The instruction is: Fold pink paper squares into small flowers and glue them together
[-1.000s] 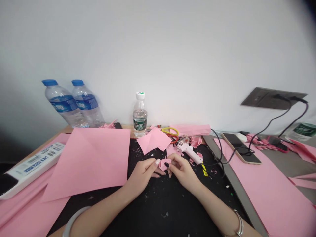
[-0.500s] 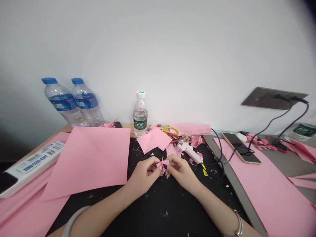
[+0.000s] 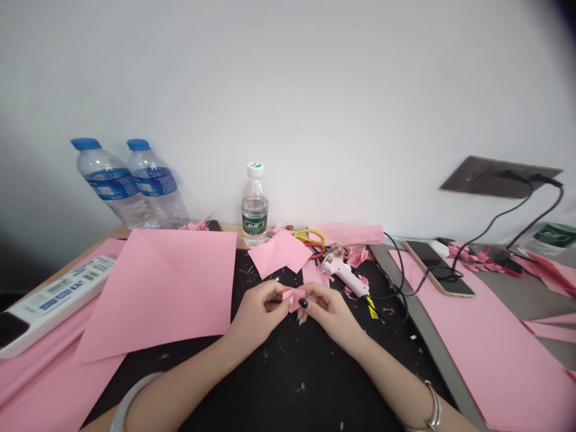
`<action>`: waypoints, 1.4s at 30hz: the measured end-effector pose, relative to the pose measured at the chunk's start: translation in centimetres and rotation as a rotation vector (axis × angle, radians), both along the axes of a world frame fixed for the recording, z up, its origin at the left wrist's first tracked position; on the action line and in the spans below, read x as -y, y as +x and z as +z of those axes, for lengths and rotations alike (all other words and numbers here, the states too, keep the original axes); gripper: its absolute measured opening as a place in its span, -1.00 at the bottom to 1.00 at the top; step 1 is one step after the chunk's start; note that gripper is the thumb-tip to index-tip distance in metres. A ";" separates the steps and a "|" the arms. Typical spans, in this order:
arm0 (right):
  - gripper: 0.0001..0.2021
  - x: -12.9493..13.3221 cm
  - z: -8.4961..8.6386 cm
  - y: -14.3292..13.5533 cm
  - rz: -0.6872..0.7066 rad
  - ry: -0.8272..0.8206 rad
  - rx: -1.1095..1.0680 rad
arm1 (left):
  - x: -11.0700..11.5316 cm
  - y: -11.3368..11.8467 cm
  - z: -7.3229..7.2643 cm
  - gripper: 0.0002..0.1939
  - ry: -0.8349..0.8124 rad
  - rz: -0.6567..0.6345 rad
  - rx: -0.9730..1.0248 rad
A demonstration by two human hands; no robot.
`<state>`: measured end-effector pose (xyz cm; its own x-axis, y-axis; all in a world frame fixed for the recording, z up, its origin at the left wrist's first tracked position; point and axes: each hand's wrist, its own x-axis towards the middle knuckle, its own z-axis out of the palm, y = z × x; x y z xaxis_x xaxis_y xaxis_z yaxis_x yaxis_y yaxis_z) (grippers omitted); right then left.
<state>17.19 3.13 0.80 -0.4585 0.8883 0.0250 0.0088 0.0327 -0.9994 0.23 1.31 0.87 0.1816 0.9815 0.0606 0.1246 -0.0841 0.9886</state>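
Note:
Between my two hands is a small folded pink paper (image 3: 294, 298), held up over the black mat (image 3: 288, 378). My left hand (image 3: 261, 309) pinches its left side with thumb and fingers. On the other side my right hand (image 3: 328, 309) grips it, the dark-nailed thumb pressing on its front. The fingers behind the paper are partly hidden. Just beyond the hands lie pink paper squares (image 3: 281, 252), and a pink glue gun (image 3: 346, 273) rests to the right of them.
A large pink sheet (image 3: 180, 288) and a white box (image 3: 58, 294) lie at left. Along the wall stand two big bottles (image 3: 153, 180) and a small water bottle (image 3: 255, 210). Yellow-handled scissors (image 3: 310, 235) lie behind; at right are a phone (image 3: 438, 268) and cables (image 3: 483, 222).
The folded paper has gone from a pointed, spread-out shape to a flatter, rectangular-looking one between my fingers. Both hands stay in nearly the same place.

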 end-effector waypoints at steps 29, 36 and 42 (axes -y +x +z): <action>-0.84 0.6 -0.1 -0.2 0.038 0.190 0.324 | 0.1 0.2 -1.2 -0.66 -0.199 -0.184 0.132; -0.78 0.8 -0.4 -0.2 -0.048 0.196 0.316 | -0.1 0.3 -1.0 -0.53 -0.225 -0.239 0.141; -0.78 0.9 -0.5 -0.4 -0.063 0.161 0.235 | 0.0 0.5 -0.9 -0.60 -0.298 -0.244 0.269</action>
<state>16.83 2.23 0.32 -0.4124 0.9085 0.0675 0.2471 0.1829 -0.9516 0.73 1.30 0.01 0.4255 0.8939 -0.1412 -0.1277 0.2137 0.9685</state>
